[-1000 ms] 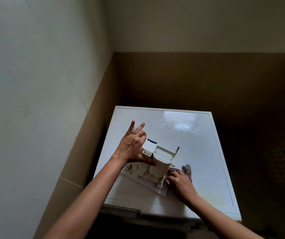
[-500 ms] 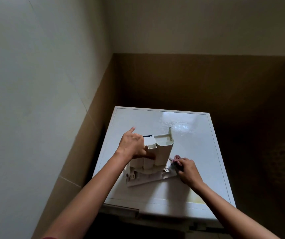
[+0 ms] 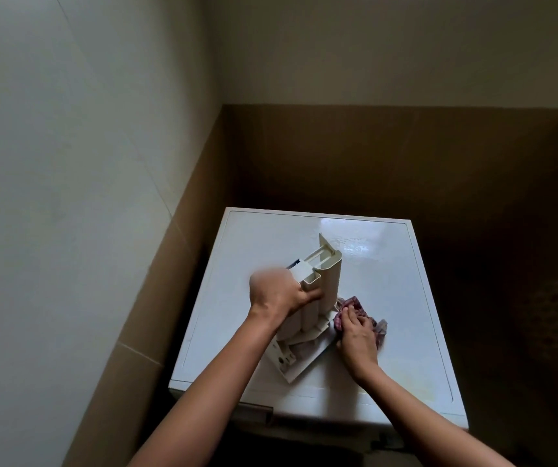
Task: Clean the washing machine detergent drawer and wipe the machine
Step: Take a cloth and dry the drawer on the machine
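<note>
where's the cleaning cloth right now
In the head view the cloth lies on the washing machine top, bunched under the right hand, just right of the upended detergent drawer.

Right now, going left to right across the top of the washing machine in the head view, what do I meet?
left hand → detergent drawer → right hand on the cloth

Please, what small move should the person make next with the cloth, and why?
Probably rub the cloth up the drawer's right side. The left hand grips the drawer, standing on end on the machine top, so it is steadied. The right hand presses the cloth at the drawer's base, already touching it, so a short upward stroke seems the natural next move.
</note>
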`<state>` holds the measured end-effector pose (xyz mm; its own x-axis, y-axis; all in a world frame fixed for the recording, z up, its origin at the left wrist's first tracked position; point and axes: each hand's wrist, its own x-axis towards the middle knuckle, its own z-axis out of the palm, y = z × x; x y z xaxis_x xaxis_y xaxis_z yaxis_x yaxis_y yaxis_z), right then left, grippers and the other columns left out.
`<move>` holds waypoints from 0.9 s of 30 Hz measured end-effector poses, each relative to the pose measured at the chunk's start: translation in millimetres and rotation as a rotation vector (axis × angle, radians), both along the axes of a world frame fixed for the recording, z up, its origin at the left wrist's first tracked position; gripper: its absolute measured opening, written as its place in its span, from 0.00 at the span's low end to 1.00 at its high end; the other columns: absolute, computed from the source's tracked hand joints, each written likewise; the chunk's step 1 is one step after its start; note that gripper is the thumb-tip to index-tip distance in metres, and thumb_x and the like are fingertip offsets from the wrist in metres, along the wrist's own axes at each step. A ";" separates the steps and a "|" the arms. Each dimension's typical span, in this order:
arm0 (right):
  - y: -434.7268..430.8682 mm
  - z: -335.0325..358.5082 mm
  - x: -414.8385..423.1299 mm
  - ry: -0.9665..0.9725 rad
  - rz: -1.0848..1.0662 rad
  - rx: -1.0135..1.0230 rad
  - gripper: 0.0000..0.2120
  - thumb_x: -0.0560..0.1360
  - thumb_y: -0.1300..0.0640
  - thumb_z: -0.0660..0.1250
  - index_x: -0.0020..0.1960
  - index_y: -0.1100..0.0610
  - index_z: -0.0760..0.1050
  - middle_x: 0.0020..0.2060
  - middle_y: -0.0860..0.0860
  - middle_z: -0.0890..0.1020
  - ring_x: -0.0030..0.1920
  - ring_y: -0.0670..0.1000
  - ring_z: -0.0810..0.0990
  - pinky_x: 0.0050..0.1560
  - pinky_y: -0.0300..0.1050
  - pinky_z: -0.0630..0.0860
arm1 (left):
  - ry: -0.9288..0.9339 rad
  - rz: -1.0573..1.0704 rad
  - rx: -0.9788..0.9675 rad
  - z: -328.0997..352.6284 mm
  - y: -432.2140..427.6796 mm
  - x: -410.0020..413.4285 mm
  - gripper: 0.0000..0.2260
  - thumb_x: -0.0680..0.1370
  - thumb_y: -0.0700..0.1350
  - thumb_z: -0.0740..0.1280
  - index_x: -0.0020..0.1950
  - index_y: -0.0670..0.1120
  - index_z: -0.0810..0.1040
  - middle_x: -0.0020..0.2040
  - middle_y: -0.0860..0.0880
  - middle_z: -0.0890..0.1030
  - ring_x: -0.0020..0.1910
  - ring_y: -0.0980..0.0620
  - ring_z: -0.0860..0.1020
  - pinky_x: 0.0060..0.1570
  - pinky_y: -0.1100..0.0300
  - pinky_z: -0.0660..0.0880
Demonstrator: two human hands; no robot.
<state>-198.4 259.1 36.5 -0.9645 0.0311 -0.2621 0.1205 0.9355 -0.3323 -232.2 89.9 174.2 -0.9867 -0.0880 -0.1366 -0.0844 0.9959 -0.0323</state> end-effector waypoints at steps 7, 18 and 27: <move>-7.9 -1.7 13.8 0.019 -0.040 0.088 0.30 0.76 0.65 0.55 0.76 0.61 0.53 0.76 0.57 0.55 0.66 0.59 0.65 0.67 0.49 0.64 | -0.006 0.094 0.060 2.6 -11.8 -6.5 0.37 0.66 0.78 0.54 0.44 0.45 0.78 0.44 0.47 0.81 0.46 0.47 0.80 0.37 0.60 0.66; -21.9 -2.7 54.3 0.279 0.202 0.171 0.21 0.56 0.67 0.74 0.49 0.59 0.82 0.49 0.55 0.84 0.37 0.55 0.79 0.40 0.53 0.79 | -0.027 0.169 0.109 4.3 -15.2 -17.9 0.37 0.65 0.79 0.54 0.43 0.45 0.77 0.43 0.46 0.80 0.42 0.48 0.78 0.36 0.60 0.65; -13.7 -11.4 60.3 0.759 0.611 -0.002 0.12 0.76 0.55 0.61 0.36 0.54 0.76 0.35 0.50 0.77 0.40 0.53 0.76 0.43 0.47 0.74 | -0.061 0.317 0.300 -4.6 -35.4 -32.3 0.41 0.64 0.79 0.55 0.50 0.44 0.79 0.51 0.45 0.82 0.51 0.44 0.79 0.41 0.58 0.66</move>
<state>-138.1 245.4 25.1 -0.7264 -0.5308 0.4365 -0.6326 0.7647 -0.1228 -264.5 54.5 169.6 -0.9068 -0.3323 -0.2596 -0.3938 0.8874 0.2397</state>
